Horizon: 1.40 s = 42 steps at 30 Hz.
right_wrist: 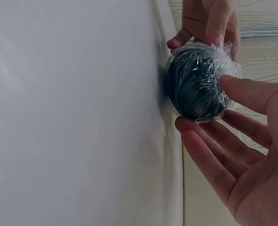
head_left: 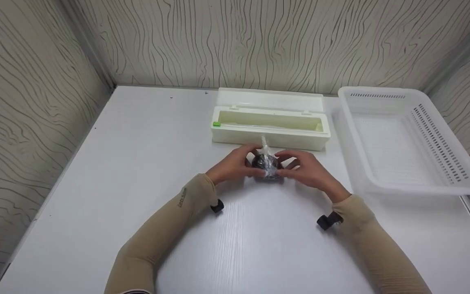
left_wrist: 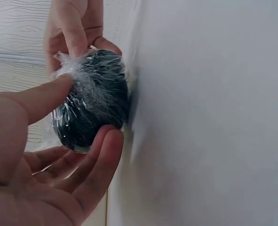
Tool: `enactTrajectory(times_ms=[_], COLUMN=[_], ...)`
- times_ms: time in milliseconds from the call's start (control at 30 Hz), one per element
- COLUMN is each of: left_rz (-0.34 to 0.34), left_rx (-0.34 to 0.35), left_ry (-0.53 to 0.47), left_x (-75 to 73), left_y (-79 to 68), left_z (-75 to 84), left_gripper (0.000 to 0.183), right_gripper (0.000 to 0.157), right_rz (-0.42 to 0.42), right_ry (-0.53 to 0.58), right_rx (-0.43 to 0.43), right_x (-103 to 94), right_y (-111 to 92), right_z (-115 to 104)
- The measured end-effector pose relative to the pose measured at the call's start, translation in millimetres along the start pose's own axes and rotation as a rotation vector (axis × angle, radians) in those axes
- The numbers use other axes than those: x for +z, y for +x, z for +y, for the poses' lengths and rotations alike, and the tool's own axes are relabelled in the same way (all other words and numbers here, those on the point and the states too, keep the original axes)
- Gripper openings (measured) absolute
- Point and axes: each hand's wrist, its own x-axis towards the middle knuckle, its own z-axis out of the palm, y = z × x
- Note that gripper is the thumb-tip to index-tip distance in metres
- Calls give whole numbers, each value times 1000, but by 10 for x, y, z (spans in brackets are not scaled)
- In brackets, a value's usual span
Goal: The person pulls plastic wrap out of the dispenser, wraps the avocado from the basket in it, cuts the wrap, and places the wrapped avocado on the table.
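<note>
A white counter (head_left: 96, 196) fills the space between wavy-grained walls (head_left: 27, 102), and everything stands on it. The biggest thing on it is a white slotted basket (head_left: 455, 183), well off to the right of the fingers and apart from them. Next in size is a long cream box (head_left: 267, 139) with its lid folded back and a small green tab (head_left: 216, 124) at its left end; it lies just beyond the fingertips, on the far side of both hands.

Both forearms wear tan sleeves (head_left: 165, 228), each with a small black camera mount at the wrist.

The left hand (head_left: 235, 165) and the right hand (head_left: 308, 169) meet in front of the box, one on each side of a dark ball wrapped in clear film (head_left: 266, 164). The ball sits on the counter between the two sets of fingers, touching the surface. The left thumb lies against the film on top while the left fingers (left_wrist: 101, 155) curl under the ball's near side. The right thumb presses the crinkled film from its side, with the right fingers (right_wrist: 209, 155) cupped loosely just below. A twisted tail of film (head_left: 264, 143) stands up above the ball, rising just past the fingertips towards the box.
</note>
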Motion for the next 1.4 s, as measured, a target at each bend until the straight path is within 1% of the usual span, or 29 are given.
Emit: enactTrajectory(times_ms=[100, 200, 367, 433, 500, 600, 700, 833, 933, 1100, 1267, 1333, 1400], left_rz=[17, 21, 27, 23, 17, 13, 30, 43, 40, 33, 29, 28, 30], left_rx=[22, 43, 81, 88, 84, 60, 27, 12, 17, 18, 13, 13, 35], left_ry=[39, 62, 101, 99, 90, 77, 95, 137, 143, 104, 75, 81, 103], left_x=[21, 39, 54, 55, 55, 54, 44, 26, 17, 12, -3, -11, -14], left_y=[19, 36, 38, 30, 21, 17, 25, 55, 86, 130, 127, 118, 115], left_z=[13, 16, -2, -9, -11, -3, 26, 54, 58, 47, 34, 35, 29], left_gripper=[83, 80, 71, 69, 68, 60, 58, 58, 55, 54, 64, 68, 67], right_gripper=[49, 50, 51, 52, 52, 53, 53, 53, 52, 51, 50, 49, 49], right_rz=[13, 27, 44, 48, 52, 52, 45, 32, 24, 10, -2, -4, -6], right_ry=[-44, -42, -38, -52, -64, -76, -76, -86, -84, -78, -69, -71, -81], right_rx=[-50, -78, -98, -100, -98, -99, -114, -126, -115, -104, -121, -118, -108], right_x=[-17, -21, -17, -12, -5, 6, 12, 9, 2, -15, -19, -20, -23], right_y=[17, 24, 27, 30, 31, 26, 16, 20, 36, 59, 69, 72, 75], right_z=[30, 48, 57, 65, 71, 65, 40, 34, 56, 85, 87, 82, 69])
